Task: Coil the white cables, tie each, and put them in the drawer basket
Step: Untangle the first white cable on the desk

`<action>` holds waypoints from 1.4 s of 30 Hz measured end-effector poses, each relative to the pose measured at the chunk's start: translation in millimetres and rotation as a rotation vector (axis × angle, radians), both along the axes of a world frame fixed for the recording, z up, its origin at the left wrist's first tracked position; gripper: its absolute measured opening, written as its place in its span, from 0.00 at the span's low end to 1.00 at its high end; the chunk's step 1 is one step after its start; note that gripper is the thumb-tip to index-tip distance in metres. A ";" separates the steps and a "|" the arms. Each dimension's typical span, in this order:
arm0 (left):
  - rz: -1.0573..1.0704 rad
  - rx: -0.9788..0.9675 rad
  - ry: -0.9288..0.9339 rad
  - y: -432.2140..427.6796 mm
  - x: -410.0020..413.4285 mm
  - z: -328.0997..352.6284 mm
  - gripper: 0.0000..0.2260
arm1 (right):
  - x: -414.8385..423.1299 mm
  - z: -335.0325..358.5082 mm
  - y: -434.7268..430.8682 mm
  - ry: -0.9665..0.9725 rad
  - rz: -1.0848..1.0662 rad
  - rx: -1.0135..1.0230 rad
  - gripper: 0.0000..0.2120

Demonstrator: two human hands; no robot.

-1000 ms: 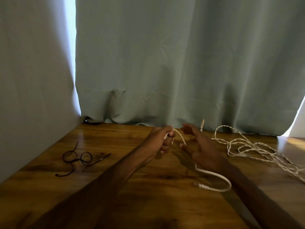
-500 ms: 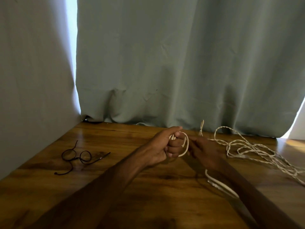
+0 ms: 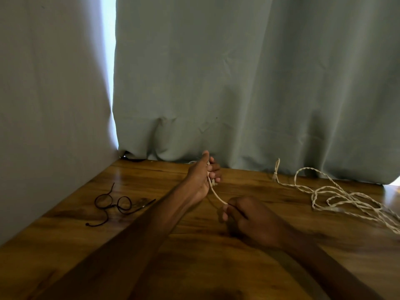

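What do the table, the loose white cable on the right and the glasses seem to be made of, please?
Table: glossy wood or wood-look laminate, with visible grain and reflections. Loose white cable: matte twisted strands, plastic or fabric covered, unclear which. Glasses: thin dark round frame, probably metal wire.

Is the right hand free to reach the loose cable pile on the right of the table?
Probably not yet: the right hand pinches the cable stretched from the left hand. Nothing stands between it and the pile.
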State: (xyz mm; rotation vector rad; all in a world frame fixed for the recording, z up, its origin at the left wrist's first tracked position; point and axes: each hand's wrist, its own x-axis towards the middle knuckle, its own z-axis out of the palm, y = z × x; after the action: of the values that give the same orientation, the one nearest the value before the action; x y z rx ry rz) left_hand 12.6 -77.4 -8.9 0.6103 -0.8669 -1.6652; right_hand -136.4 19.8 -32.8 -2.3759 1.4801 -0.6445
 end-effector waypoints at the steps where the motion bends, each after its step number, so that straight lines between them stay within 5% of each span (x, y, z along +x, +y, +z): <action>1: 0.025 -0.016 -0.045 0.7 -0.5 0.2 0.17 | -2.2 4.6 3.0 0.007 0.011 -0.002 0.16; 6: 0.176 -0.265 -0.536 -3.1 2.1 -13.3 0.16 | -6.0 26.3 17.1 -0.079 0.051 -0.105 0.15; 14: -0.125 -0.393 -0.785 14.1 -16.8 -27.3 0.19 | -33.4 32.4 2.3 -0.227 -0.039 -0.456 0.13; 18: -0.190 -0.419 -0.761 35.5 -29.4 -19.0 0.16 | -46.9 27.4 -8.6 -0.260 -0.094 -0.521 0.13; 26: -0.221 -0.402 -0.719 52.3 -36.3 -12.8 0.26 | -55.8 19.1 -17.8 -0.381 -0.153 -0.414 0.10; 29: -0.317 -0.377 -0.707 71.0 -50.1 -12.0 0.28 | -49.3 8.9 -19.8 -0.510 -0.131 -0.333 0.08; 34: -0.341 -0.270 -0.604 71.7 -55.6 -7.0 0.29 | -26.5 4.8 -15.1 -0.853 -0.176 -0.104 0.20; 38: -0.408 -0.166 -0.526 66.2 -57.0 -7.1 0.33 | -24.8 7.2 -18.7 -0.923 -0.168 -0.164 0.22; 42: -0.217 -0.262 -0.533 70.3 -65.7 -3.3 0.36 | -20.6 13.3 -11.8 -0.962 -0.255 -0.260 0.22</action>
State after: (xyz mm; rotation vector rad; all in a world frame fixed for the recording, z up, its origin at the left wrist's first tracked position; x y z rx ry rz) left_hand -53.1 -7.2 -12.3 0.8128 -1.5558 -1.5610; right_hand -157.1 8.1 -19.5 -1.5626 1.2572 -1.7966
